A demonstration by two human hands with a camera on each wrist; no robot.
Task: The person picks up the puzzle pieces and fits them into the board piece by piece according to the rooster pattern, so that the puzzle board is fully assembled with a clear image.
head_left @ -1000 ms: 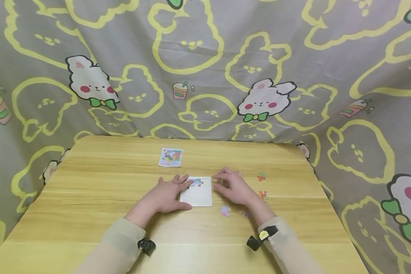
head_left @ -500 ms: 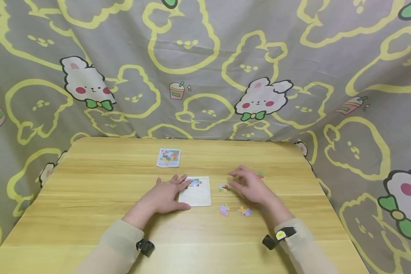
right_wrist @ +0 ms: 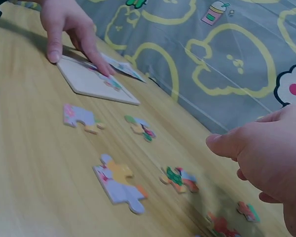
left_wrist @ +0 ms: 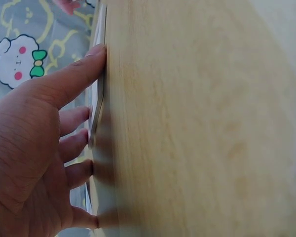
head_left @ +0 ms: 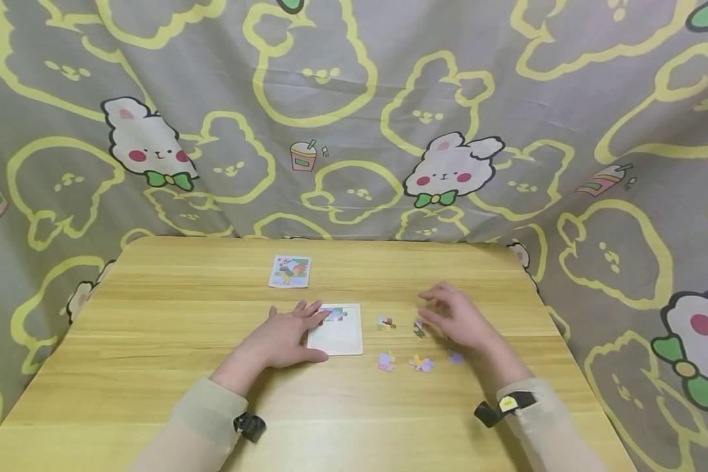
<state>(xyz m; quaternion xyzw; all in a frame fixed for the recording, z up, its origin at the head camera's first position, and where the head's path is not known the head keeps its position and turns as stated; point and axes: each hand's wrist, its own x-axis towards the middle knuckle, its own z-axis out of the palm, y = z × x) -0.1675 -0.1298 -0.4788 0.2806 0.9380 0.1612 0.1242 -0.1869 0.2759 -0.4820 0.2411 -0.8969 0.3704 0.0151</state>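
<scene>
While aloft, right hand [head_left: 457, 317] near pieces [head_left: 419, 330].

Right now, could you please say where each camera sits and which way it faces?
Head: worn on the head, facing forward and down over the table; left hand and right hand show.
Left wrist: worn there, facing the board edge-on; left hand shows.
Right wrist: worn there, facing across puzzle pieces towards the board; both hands show.
Head and right wrist share board and puzzle pieces.
</scene>
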